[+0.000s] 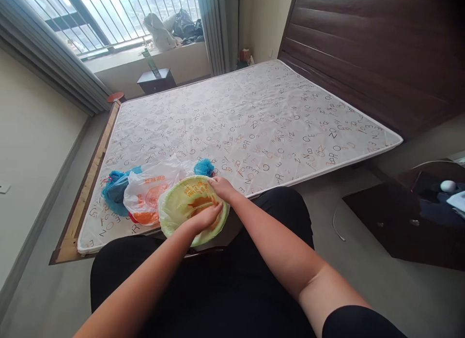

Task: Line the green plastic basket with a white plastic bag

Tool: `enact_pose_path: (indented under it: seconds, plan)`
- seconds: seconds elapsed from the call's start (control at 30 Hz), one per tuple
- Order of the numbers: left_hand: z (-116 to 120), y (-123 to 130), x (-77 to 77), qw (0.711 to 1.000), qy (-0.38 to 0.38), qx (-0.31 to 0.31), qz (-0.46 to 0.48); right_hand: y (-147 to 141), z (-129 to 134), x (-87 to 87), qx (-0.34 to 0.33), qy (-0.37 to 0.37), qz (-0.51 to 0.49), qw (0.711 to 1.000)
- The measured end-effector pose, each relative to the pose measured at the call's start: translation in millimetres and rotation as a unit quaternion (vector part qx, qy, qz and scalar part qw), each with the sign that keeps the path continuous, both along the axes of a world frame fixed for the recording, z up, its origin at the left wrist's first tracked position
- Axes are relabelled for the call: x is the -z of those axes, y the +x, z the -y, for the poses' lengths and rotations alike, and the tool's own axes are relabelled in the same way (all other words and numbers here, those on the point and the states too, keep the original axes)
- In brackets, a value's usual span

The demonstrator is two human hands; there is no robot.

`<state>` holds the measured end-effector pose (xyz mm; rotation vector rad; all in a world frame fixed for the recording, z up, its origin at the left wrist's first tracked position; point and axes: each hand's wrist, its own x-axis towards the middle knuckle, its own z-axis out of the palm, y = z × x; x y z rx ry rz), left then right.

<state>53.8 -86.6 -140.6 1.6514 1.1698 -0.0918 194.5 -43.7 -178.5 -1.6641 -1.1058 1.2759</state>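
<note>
Currently a pale yellow-green plastic bag [189, 202] with orange print is sitting at the near edge of the mattress [254, 115], bunched into a rounded, bowl-like shape and looking thin and crinkled. The left hand [205, 217] is lying palm-down on the bag's front, fingers loosely curled and pressing into the plastic; whether it is actually pinching the film cannot be told. The right hand [221, 187] is resting on the bag's upper right rim, fingers nearly closed on the edge. Just left of it, and touching, a white plastic bag [145, 192] with an orange round logo is lying slumped; its lettering is too small to read. Further left a blue plastic bag [115, 188] is lying crumpled, and a smaller bit of blue plastic [203, 167] is showing behind the yellow-green bag. The print on the yellow-green bag is likewise not legible. The mattress cover is carrying scattered capital letters in black and orange; groups such as "GENZ", "BRO" and "ZONE" are appearing repeatedly, though the full wording is not certain. The mattress is sitting on a wooden bed frame [90, 178] below a dark headboard [374, 47].
</note>
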Motion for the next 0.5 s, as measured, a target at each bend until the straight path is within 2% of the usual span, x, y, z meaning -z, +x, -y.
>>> enact_pose_path:
  seconds: [0.03,0.1,0.17,0.27,0.37,0.43,0.5]
  plan:
    - [5,-7,-7.9,0.999,-0.009,0.038,-0.033,0,-1,0.4,-0.001,0.006,0.008,1.0]
    - [18,-14,-20.6,0.981,-0.014,0.159,-0.112,-1,-2,0.2,-0.009,0.018,0.026,0.999]
    - [30,-15,-28.7,0.964,0.023,0.216,-0.151,-2,-2,-0.5,-0.017,0.022,0.039,0.999]
    - [40,-17,-38.1,0.94,0.082,0.267,-0.195,-1,-2,-0.7,-0.03,0.022,0.053,0.998]
    - [36,-32,-50.7,0.902,0.11,0.34,-0.245,2,-2,0.7,-0.027,0.02,0.046,0.998]
    - [28,-49,-59.2,0.893,0.077,0.371,-0.244,4,-2,1.4,-0.019,0.021,0.039,0.999]
    - [17,-66,-64.4,0.899,0.027,0.385,-0.207,5,-2,1.4,-0.017,0.026,0.037,0.999]
